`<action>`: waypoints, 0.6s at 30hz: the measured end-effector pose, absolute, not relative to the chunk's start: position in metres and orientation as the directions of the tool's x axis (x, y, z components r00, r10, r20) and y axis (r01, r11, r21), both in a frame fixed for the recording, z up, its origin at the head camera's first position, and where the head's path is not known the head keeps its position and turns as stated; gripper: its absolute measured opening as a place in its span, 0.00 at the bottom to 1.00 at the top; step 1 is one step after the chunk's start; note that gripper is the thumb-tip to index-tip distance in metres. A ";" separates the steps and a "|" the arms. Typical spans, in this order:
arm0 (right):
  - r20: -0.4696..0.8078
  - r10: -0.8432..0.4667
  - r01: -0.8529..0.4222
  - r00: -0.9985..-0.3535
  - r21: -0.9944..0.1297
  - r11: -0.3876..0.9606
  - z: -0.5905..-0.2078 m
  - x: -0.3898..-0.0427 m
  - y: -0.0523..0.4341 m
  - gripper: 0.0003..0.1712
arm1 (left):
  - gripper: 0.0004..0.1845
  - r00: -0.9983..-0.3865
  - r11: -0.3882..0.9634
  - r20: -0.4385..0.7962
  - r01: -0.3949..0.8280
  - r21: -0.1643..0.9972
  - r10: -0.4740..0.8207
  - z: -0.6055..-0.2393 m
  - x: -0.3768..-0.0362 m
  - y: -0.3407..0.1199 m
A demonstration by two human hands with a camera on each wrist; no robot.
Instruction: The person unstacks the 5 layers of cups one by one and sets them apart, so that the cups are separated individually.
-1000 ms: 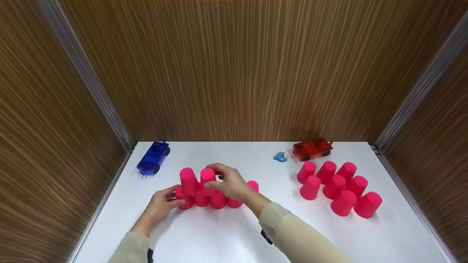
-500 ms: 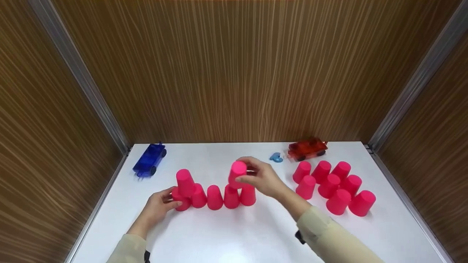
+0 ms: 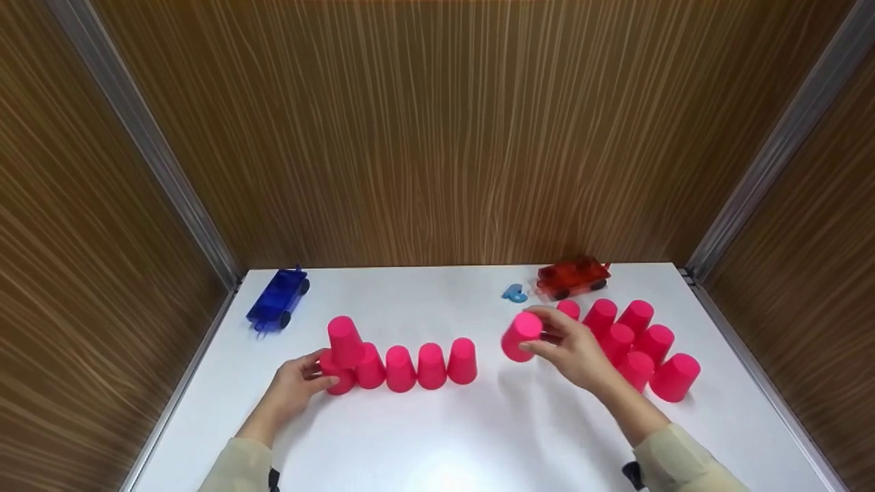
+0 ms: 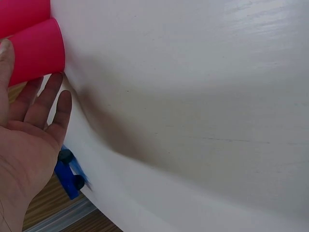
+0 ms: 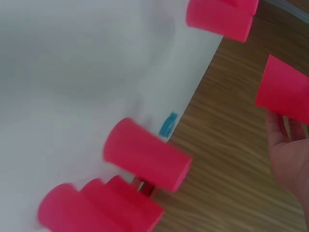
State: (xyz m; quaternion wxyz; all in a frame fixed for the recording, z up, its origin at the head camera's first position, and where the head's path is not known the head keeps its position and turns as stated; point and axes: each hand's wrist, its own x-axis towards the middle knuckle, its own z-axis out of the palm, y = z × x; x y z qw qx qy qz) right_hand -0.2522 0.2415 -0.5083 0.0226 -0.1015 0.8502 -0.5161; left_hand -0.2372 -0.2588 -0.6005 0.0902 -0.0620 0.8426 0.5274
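Observation:
Several pink cups [image 3: 415, 367] stand upside down in a row on the white table [image 3: 437, 437], and one more pink cup [image 3: 344, 340] sits on top at the row's left end. My left hand [image 3: 320, 372] rests against the leftmost cup [image 3: 340, 381], with straight fingers [image 4: 46, 99] and the thumb touching that cup [image 4: 37, 54]. My right hand [image 3: 541, 342] holds a tilted pink cup [image 3: 521, 336] in the air between the row and the right-hand group of cups [image 3: 639, 342]. The right wrist view shows the held cup [image 5: 285, 89] above my palm [image 5: 289, 154].
A blue toy car [image 3: 277, 301] sits at the back left and a red toy car [image 3: 573, 277] at the back right, with a small blue piece [image 3: 514, 294] beside it. Wooden walls close in the table on three sides.
My right hand lifted a pink cup off the top of the row and carried it right, toward the right-hand group. The left hand stayed on the leftmost cup.

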 end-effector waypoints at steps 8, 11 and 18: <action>0.032 -0.116 -0.087 -0.993 -0.854 0.513 -0.526 -0.235 0.280 0.44 | 0.38 -0.981 0.413 -0.193 -0.179 0.893 -0.007 -0.602 -0.237 -0.258; 0.005 -0.085 -0.048 -0.996 -0.852 0.521 -0.532 -0.229 0.290 0.47 | 0.38 -0.979 0.419 -0.202 -0.188 0.888 -0.010 -0.602 -0.238 -0.258; -0.049 -0.053 0.014 -0.997 -0.854 0.520 -0.544 -0.220 0.307 0.47 | 0.38 -0.979 0.413 -0.205 -0.193 0.890 -0.015 -0.604 -0.239 -0.259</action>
